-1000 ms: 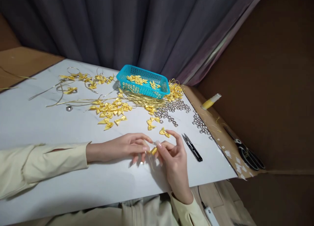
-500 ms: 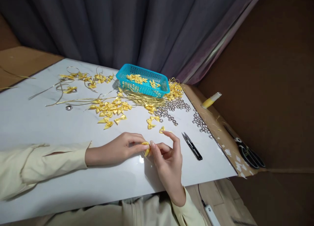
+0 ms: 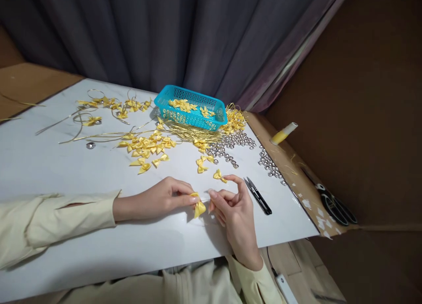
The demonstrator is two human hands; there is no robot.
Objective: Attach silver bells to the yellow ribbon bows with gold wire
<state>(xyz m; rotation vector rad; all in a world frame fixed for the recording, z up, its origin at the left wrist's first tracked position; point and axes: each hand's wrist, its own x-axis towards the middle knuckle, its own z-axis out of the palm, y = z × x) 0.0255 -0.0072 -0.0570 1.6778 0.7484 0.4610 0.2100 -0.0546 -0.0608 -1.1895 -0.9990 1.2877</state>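
Observation:
My left hand (image 3: 166, 198) pinches a yellow ribbon bow (image 3: 199, 208) between thumb and fingertips, above the white tabletop. A thin pale strand (image 3: 205, 200), either thread or a needle, runs from the bow to my right hand (image 3: 234, 211). The thumb and a finger of that hand are closed on the strand; its index finger is raised. Just beyond the raised finger lies a single yellow bow (image 3: 219, 176). Black thread snips (image 3: 258, 196) rest to the right of my right hand. A pile of yellow bows (image 3: 148, 145) lies beyond my left hand.
A blue plastic basket (image 3: 194, 119) holding some bows stands at the back, with gold cords (image 3: 187, 131) before it. Silver beads (image 3: 235, 141) are scattered to the right. Scissors (image 3: 332, 203) and a thread spool (image 3: 284, 133) lie past the table's right edge.
My right hand has moved right, away from the left, drawing out the strand. The bow in my left hand now shows more fully. My left hand has hardly moved.

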